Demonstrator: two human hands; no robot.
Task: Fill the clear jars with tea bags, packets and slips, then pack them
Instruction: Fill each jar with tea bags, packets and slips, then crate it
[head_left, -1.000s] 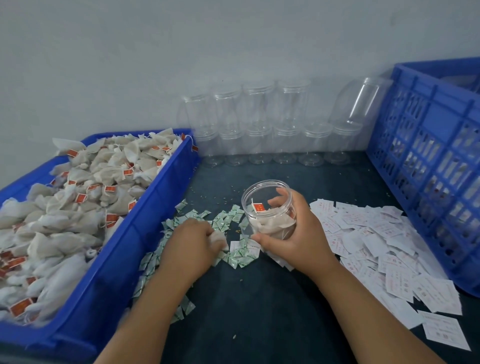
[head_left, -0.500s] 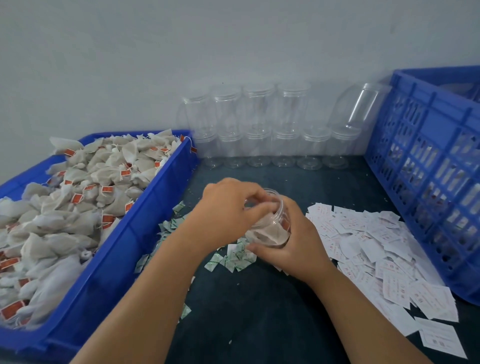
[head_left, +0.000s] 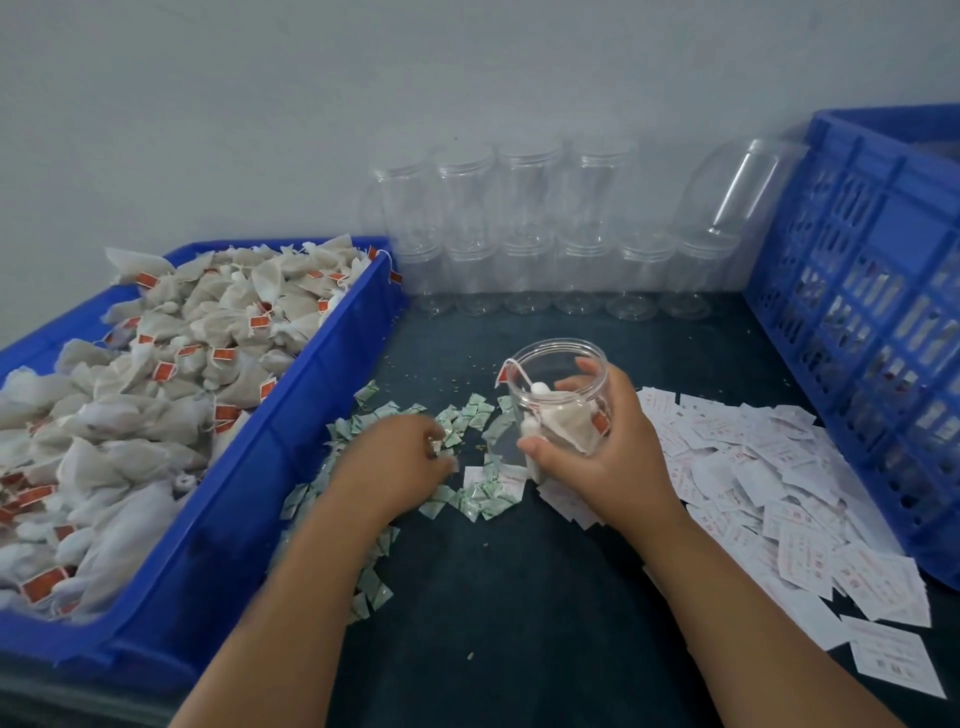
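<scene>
My right hand (head_left: 597, 452) grips a clear open jar (head_left: 545, 371) tilted toward me, just above the dark table; tea bags (head_left: 563, 421) with a red tag sit inside. My left hand (head_left: 400, 457) rests with curled fingertips on the scatter of small green-and-white packets (head_left: 483, 493) left of the jar, pinching at one. White printed slips (head_left: 769, 478) are spread to the right of the jar. A blue bin (head_left: 291, 441) on the left is heaped with white tea bags (head_left: 156, 374).
Two stacked rows of empty clear jars (head_left: 524, 228) stand against the back wall, one leaning at the right. A tall blue slatted crate (head_left: 872, 312) borders the right side. Dark tabletop (head_left: 519, 623) lies between my forearms.
My left hand has left the jar's mouth and dropped back to the packets on the table. The jar stays in my right hand, its opening now uncovered.
</scene>
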